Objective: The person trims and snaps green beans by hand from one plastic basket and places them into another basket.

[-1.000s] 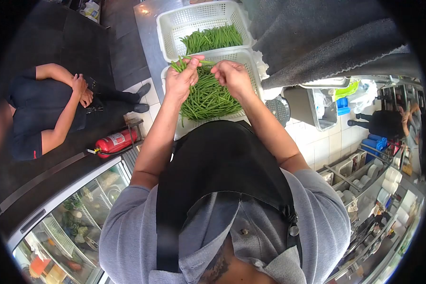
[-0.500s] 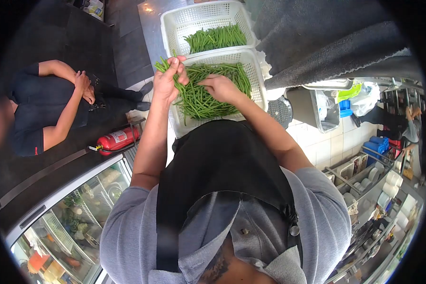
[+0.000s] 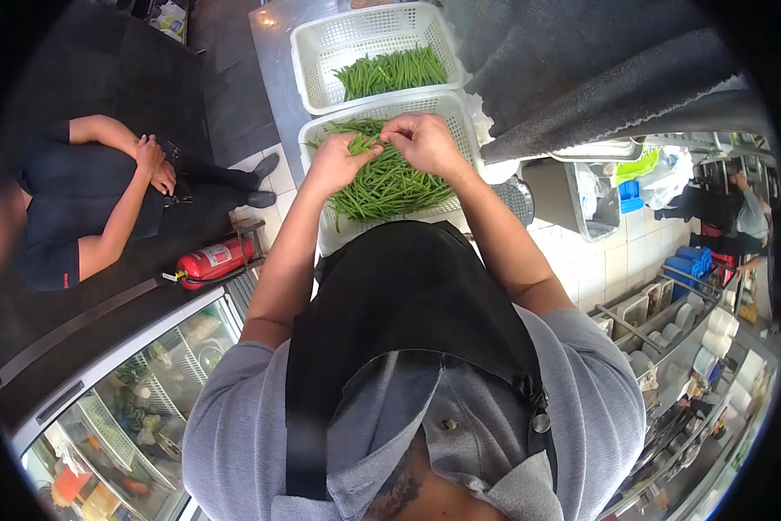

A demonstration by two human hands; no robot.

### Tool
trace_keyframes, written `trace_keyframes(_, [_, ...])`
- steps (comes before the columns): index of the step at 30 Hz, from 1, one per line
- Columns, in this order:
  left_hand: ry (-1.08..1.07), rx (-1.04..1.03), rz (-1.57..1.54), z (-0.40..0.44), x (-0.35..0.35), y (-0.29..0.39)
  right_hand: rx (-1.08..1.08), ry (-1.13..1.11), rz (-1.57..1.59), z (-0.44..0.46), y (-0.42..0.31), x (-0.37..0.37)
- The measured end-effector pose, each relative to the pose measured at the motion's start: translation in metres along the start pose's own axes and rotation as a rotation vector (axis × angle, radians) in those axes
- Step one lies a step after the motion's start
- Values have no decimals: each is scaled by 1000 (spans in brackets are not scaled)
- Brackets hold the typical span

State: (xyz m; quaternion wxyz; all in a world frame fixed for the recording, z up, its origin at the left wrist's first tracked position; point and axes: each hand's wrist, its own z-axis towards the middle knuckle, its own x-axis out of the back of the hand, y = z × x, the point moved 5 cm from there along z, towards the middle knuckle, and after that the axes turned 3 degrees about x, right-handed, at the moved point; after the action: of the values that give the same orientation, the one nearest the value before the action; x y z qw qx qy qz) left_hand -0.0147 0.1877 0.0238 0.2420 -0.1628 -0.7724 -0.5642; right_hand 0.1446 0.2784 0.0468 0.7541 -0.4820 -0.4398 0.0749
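Over the nearer white perforated basket (image 3: 470, 130), my left hand (image 3: 337, 167) is closed around a small bunch of green beans (image 3: 366, 144). The fingers of my right hand (image 3: 427, 146) pinch at the end of this bunch, close to my left fingertips. Beneath both hands lies a loose heap of green beans (image 3: 380, 193) that covers much of the basket. Just beyond stands a second white basket (image 3: 314, 65), where more green beans (image 3: 392, 73) lie roughly lined up on one side.
On the left stands a person in dark clothes (image 3: 104, 200) with hands together, near a red fire extinguisher (image 3: 215, 260). A glass-topped display fridge (image 3: 147, 373) is at lower left. To the right are a grey bin (image 3: 573, 200), dish shelves (image 3: 686, 347) and another person (image 3: 738, 213).
My left hand has lowered and moved right with its beans, turning them toward my right hand. My right hand has risen from the heap to meet the bunch.
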Motion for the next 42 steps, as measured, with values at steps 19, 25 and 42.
trace_keyframes(19, [250, 12, -846, 9, 0, 19, -400, 171, 717, -27, 38, -8])
trace_keyframes(25, [202, -138, -587, -5, -1, 34, -470, 342, 401, -21, 54, -22])
trace_keyframes(42, [174, 78, -756, -24, 49, -21, 342, -286, -488, 32, 8, -90])
